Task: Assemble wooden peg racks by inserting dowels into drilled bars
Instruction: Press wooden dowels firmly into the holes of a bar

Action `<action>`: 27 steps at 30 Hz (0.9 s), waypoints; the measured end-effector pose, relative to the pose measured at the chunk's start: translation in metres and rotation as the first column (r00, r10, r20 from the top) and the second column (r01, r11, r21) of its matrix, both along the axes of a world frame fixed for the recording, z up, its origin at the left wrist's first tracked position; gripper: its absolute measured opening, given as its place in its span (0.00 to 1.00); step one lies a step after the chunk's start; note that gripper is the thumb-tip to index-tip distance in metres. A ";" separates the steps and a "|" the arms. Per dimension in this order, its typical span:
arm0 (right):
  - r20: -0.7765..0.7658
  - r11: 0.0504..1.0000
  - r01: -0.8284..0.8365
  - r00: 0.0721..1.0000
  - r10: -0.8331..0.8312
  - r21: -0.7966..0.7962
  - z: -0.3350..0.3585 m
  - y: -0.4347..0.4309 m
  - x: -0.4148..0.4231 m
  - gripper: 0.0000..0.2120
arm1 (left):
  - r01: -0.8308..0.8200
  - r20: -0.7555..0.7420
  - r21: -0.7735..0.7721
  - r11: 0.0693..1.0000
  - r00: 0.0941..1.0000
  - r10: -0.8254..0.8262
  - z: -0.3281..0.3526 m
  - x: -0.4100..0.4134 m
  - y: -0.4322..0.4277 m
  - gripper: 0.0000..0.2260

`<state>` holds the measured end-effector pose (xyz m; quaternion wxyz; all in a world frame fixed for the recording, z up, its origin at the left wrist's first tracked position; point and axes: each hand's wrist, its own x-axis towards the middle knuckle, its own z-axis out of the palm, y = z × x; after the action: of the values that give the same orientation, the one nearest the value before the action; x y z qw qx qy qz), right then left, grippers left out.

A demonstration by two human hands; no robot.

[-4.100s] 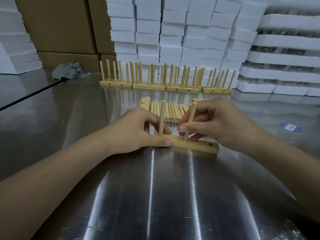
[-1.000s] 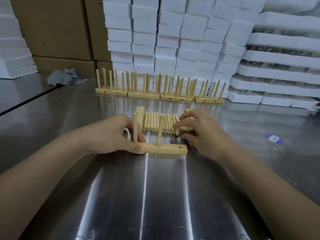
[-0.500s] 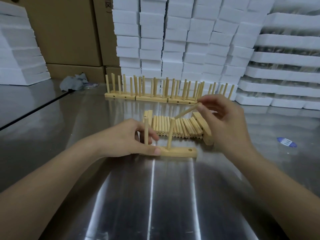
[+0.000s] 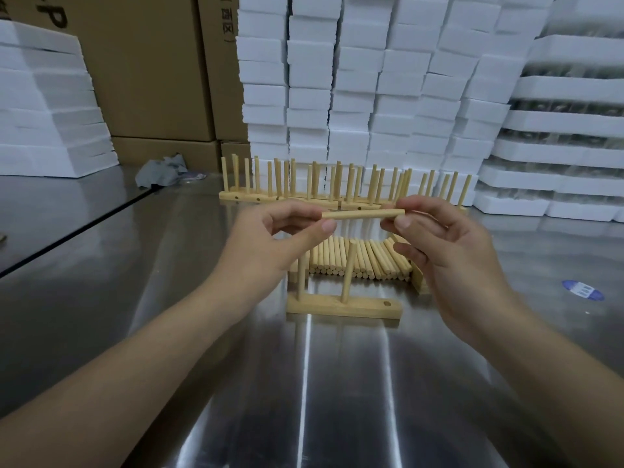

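The left hand [image 4: 270, 244] and the right hand [image 4: 449, 251] share one dowel [image 4: 363, 214], held level in the air, up and back from the drilled bar [image 4: 344, 307]. Each grip is narrow: thumb and fingertips pinch one end of the stick, the left at its left end, the right at its right end. Holding it by both ends probably lets the person turn it and check it, or pass it across, before it is stood upright.

The bar lies flat on the steel desk [image 4: 304, 383], free of both hands. Two pegs [image 4: 347, 271] already stand in it, toward its left and middle, the middle one leaning a little. One empty hole [image 4: 387, 303] shows near its right end, so the held dowel most likely belongs there.

Just behind the bar lies a row of loose dowels [image 4: 358, 261], side by side and near the right hand, handy for quick picking. Further back, a line of finished racks [image 4: 337, 187] stands against stacked white foam blocks [image 4: 354, 96], out of the working space.

With nothing steadying the bar, pushing the next peg in may make it slide on the smooth steel.
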<state>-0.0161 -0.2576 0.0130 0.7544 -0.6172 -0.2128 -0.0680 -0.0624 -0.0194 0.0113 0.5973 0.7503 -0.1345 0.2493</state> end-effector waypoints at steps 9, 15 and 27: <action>-0.031 0.998 -0.054 0.998 0.054 -0.008 0.005 0.004 -0.008 0.17 | -0.042 0.022 0.043 0.998 0.999 0.041 0.000 -0.001 0.002 0.08; -0.052 0.998 -0.063 0.997 0.063 0.006 0.005 0.004 -0.008 0.16 | -0.036 0.035 0.063 0.997 0.999 0.033 -0.001 -0.001 0.003 0.09; -0.044 0.996 -0.082 0.995 0.084 0.042 0.004 0.002 -0.007 0.15 | -0.040 0.049 0.090 0.995 0.998 0.036 -0.002 0.001 0.004 0.11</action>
<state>-0.0234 -0.2554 0.0171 0.7734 -0.5940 -0.2196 -0.0266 -0.0617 -0.0156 0.0096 0.5545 0.7730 -0.1454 0.2719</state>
